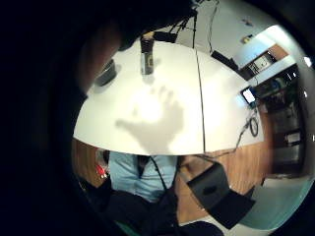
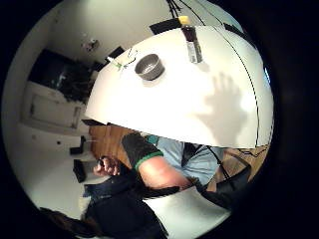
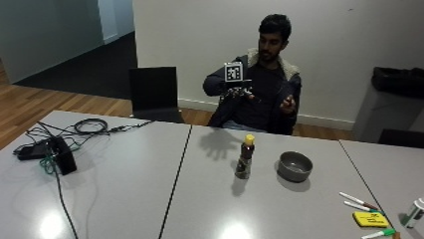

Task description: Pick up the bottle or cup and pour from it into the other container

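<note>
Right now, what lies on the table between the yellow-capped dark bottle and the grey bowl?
Nothing: in the outside view, bare white table separates the yellow-capped dark bottle and the grey bowl. The thumb-side palm view agrees.

I note overhead lighting: two bright glare patches sit on the desk point(image 3: 218, 199) near its front edge in the outside view. The raised right hand point(image 3: 237, 92) casts a soft, spread-fingered shadow on the desktop below it; both palm views show the same shadow, with a washed-out hot spot at its centre in the little finger side view. The bottle point(image 3: 244, 157) and bowl point(image 3: 295, 166) throw short blurred shadows. Palm views bend strongly at their rims, with heavy dark vignetting. Background corners look dim.
</note>
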